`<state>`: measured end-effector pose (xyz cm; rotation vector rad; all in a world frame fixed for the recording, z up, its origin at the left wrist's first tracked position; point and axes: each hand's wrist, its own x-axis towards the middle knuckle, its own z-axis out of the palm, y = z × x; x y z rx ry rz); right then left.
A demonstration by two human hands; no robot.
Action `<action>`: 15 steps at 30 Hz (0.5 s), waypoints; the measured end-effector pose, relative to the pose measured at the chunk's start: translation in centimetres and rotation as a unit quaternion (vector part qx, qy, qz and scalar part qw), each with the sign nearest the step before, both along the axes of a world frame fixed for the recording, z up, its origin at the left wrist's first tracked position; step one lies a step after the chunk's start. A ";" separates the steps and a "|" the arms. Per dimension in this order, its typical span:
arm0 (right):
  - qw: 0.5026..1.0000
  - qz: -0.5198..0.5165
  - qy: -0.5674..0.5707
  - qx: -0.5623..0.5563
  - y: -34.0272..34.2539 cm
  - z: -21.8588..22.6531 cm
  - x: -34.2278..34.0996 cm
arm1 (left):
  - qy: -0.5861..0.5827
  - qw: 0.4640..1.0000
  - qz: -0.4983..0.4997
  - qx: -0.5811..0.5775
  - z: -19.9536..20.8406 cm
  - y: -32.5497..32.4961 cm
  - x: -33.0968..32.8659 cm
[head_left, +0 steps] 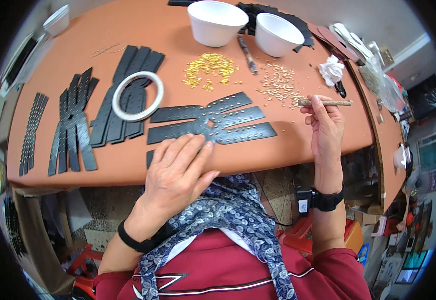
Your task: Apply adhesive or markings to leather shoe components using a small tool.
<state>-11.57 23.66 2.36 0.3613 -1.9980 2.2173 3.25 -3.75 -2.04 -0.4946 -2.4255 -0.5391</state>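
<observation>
My left hand (178, 162) lies with its fingers stretched out over the near edge of a black strappy piece (243, 132), which looks like leather and has rows of small shiny studs along its strips. It covers part of the near strips. Raised at the right, above the tabletop, my right hand (325, 122) pinches a thin brown stick (335, 103) between thumb and fingers. Small pale studs (278, 82) are scattered just left of that stick. A heap of gold-coloured studs (210, 70) lies beyond the black piece.
Two white bowls (218, 22) stand at the back, with a marker pen (247, 55) between them. A white tape roll (117, 104) rests on stacked black pieces (133, 85); more studded pieces (70, 120) lie further left. Crumpled white tissue (331, 71) sits near the table's right edge.
</observation>
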 end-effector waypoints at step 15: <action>0.976 -0.042 0.009 0.213 1.5 -2.3 -2.2 | -0.006 0.999 0.003 -0.032 0.2 0.1 -0.1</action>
